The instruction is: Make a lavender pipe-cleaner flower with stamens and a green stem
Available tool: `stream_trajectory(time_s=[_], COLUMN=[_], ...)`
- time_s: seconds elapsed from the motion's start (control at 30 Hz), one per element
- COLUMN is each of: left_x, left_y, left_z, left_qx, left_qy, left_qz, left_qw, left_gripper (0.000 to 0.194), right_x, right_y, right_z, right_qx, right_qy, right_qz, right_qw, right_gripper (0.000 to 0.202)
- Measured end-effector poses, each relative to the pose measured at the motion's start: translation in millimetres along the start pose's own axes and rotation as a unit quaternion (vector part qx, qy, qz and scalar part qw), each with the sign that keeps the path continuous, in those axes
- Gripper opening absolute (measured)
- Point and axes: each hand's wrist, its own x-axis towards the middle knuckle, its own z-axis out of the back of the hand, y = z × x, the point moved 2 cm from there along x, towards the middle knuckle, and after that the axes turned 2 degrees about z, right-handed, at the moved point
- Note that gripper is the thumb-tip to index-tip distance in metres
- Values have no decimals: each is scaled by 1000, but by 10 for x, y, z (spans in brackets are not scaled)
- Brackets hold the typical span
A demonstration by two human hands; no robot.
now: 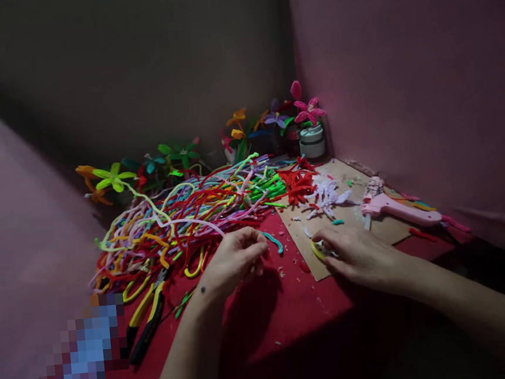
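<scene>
My left hand (242,252) hovers over the red table cover with its fingers pinched together; what they hold, if anything, is hidden. Just beyond its fingertips lies a short teal pipe cleaner (275,242). My right hand (355,254) closes around a small yellow and white object (318,251) at the near left edge of a brown board (392,227). Its kind is mostly covered by my fingers. Farther back on the board are white pipe-cleaner pieces (327,196) and a red bunch (297,185). A pink glue gun (398,207) rests to the right.
A large tangle of coloured pipe cleaners (183,201) spreads across the back left. Yellow-and-black pliers (151,316) lie left of my left forearm. Pipe-cleaner flowers (310,111) and a grey container (312,143) stand along the back. Pink cloth (425,92) hangs at the right.
</scene>
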Motion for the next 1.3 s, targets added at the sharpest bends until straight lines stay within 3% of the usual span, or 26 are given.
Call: stream_trajectory(time_s=[0.07,0.13,0.3,0.43,0.5,0.6,0.7,0.83,0.9,1.0,1.07,1.17,1.3], left_x=[-164,-319,-533,-676,-814,-1062,-1180,-1022,-863,-645,-548,-482,-486], left_y=[-4,37,254,374,415,488,517,535,565,660,716,752,719], left_z=[33,104,302,348,347,370,506,631,661,698,711,714,708], left_qx=[-23,-28,-69,-78,-35,95,195,266,346,495,545,550,527], left_qy=[47,59,1,-28,-4,89,-10,-150,-209,-259,-246,-209,-190], left_qz=[-2,6,22,22,46,109,91,16,-19,46,82,97,86], left_qw=[999,998,997,996,998,985,977,952,914,828,798,802,824], left_gripper=[16,17,19,17,16,23,25,25,22,22,20,17,17], right_x=[25,50,103,144,181,278,424,618,685,744,770,805,852], right_y=[-12,-31,-58,42,129,259,390,645,790,961,1019,1017,893], right_z=[-17,-34,-53,8,41,73,63,-63,-157,-309,-404,-507,-518], right_qx=[-19,-27,-37,-25,-7,6,-4,-1,-27,-60,-71,-86,-74], right_qy=[-10,-18,-39,-87,-90,-85,-61,37,72,86,87,96,90], right_qz=[3,12,27,46,71,105,121,137,140,150,166,167,109], right_qw=[1000,999,998,995,993,991,991,990,987,983,980,977,987], right_gripper=[13,12,12,15,15,15,15,17,16,19,22,25,23])
